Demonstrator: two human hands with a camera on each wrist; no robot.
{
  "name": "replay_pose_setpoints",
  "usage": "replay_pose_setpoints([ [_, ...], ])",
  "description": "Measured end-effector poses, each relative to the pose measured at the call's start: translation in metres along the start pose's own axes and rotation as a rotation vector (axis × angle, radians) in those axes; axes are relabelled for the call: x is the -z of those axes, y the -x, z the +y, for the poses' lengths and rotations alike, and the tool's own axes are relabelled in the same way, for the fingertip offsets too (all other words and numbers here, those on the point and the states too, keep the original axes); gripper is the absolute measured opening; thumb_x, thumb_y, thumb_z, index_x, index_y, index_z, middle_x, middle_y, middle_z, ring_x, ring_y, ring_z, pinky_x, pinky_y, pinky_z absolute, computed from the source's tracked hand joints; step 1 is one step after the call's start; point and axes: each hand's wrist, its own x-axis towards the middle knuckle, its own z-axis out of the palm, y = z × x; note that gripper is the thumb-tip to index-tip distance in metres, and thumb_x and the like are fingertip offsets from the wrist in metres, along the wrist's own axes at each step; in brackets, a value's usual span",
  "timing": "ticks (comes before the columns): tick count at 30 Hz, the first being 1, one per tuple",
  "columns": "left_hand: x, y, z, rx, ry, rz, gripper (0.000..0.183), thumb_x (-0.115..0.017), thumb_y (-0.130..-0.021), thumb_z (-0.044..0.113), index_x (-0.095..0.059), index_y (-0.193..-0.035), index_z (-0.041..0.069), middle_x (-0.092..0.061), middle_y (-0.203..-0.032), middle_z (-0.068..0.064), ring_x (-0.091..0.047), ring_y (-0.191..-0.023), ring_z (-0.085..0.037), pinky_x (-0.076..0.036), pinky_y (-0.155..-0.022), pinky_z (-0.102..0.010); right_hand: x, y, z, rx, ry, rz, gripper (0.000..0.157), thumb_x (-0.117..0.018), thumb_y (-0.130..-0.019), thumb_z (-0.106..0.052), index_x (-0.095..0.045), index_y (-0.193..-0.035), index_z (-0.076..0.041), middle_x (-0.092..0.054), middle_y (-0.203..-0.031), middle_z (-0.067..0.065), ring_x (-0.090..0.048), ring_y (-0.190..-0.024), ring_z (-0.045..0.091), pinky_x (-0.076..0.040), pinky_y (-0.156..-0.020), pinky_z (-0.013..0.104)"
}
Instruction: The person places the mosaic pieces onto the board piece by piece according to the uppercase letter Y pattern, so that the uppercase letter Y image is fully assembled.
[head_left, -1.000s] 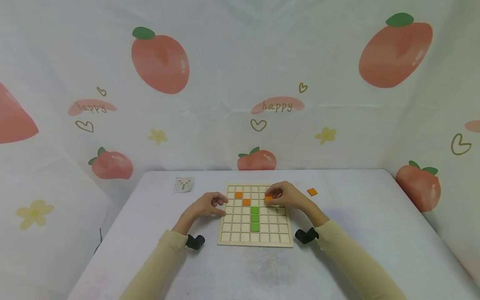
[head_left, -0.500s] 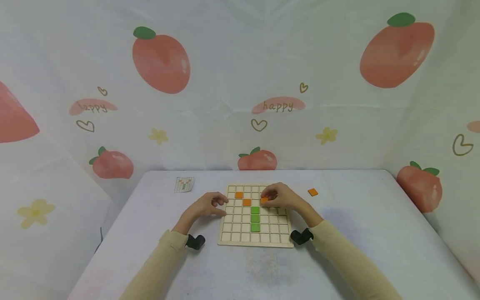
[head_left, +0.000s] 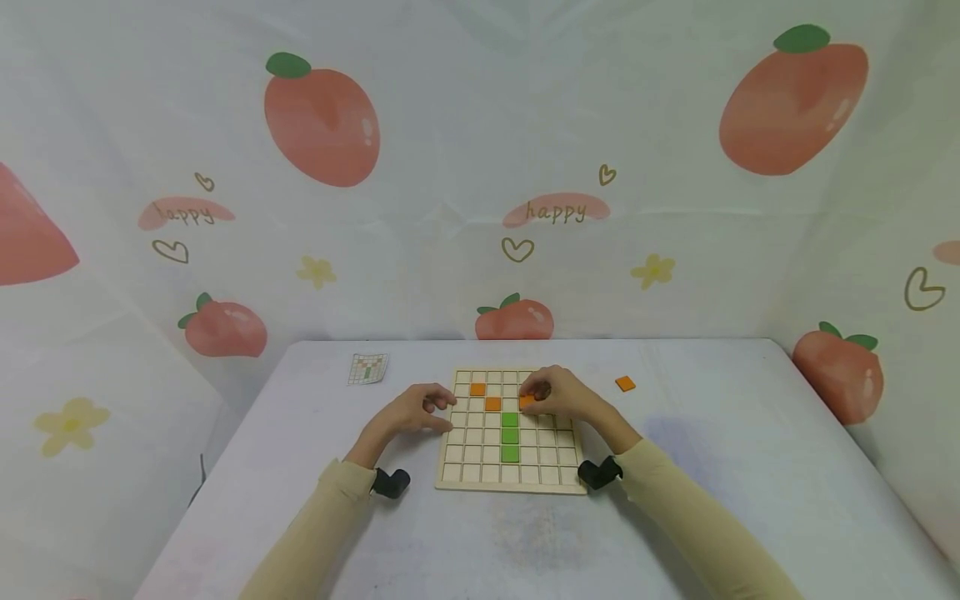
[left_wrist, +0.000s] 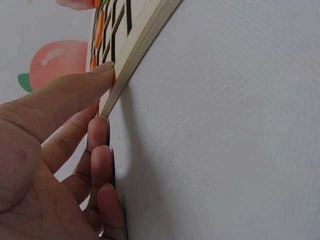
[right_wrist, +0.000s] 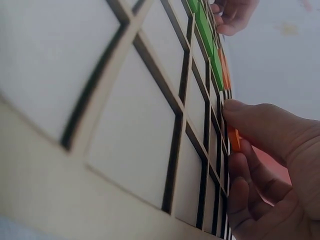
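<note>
A pale wooden grid board [head_left: 465,473] lies on the table. Two orange tiles and a column of 3 green tiles [head_left: 510,436] sit in its cells. My right hand [head_left: 564,393] pinches an orange tile [head_left: 527,402] between thumb and fingers, low over the cell up and right of the top green tile. In the right wrist view this orange tile [right_wrist: 234,139] shows edge-on beside the thumb. At the board's left edge rests my left hand [head_left: 415,410]; in the left wrist view its thumb [left_wrist: 80,92] touches the rim, the other fingers loosely bent beside it.
One loose orange tile [head_left: 625,383] lies on the white table [head_left: 525,550], right of the board. A small sheet of paper with a printed coloured grid [head_left: 367,369] lies at the back left. Behind the table hangs a fruit-patterned curtain [head_left: 442,167].
My right hand has shifted a little to the left with the orange tile, ending near the top green tile. The left hand has stayed at the board's edge.
</note>
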Motion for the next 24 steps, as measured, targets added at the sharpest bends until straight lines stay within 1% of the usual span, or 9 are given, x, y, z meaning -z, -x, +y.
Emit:
replay_pose_setpoints([
  [9,0.0,-0.0012,-0.001,0.0,-0.001,-0.004,0.037,-0.087,-0.078,0.004,-0.071,-0.111,0.008,-0.059,-0.098,-0.002,-0.05,-0.089,-0.02,-0.044,-0.081,-0.034,0.0,-0.001,0.001,-0.012,0.015,-0.004,0.019,-0.084,-0.085,-0.01,-0.075,-0.101,-0.006,-0.065,-0.094,-0.002,-0.056,-0.083,0.016,-0.05,-0.077,0.031],
  [17,-0.0004,-0.0016,-0.0013,0.002,0.005,-0.002,0.037,-0.087,-0.078,0.004,-0.071,-0.111,0.007,-0.059,-0.097,-0.002,-0.05,-0.088,-0.02,-0.043,-0.08,-0.033,0.0003,-0.0016,0.001,0.005,0.01,-0.015,0.019,-0.083,-0.085,-0.009,-0.075,-0.101,-0.004,-0.066,-0.094,-0.001,-0.055,-0.082,0.016,-0.049,-0.075,0.032],
  [24,-0.0008,-0.0014,-0.0018,0.004,0.009,-0.002,0.037,-0.087,-0.078,0.004,-0.07,-0.111,0.007,-0.058,-0.097,-0.002,-0.049,-0.088,-0.02,-0.042,-0.078,-0.033,0.0003,-0.0007,-0.0002,-0.013,0.017,-0.017,0.019,-0.084,-0.084,-0.009,-0.075,-0.101,-0.005,-0.065,-0.095,0.0,-0.055,-0.083,0.017,-0.049,-0.077,0.033],
])
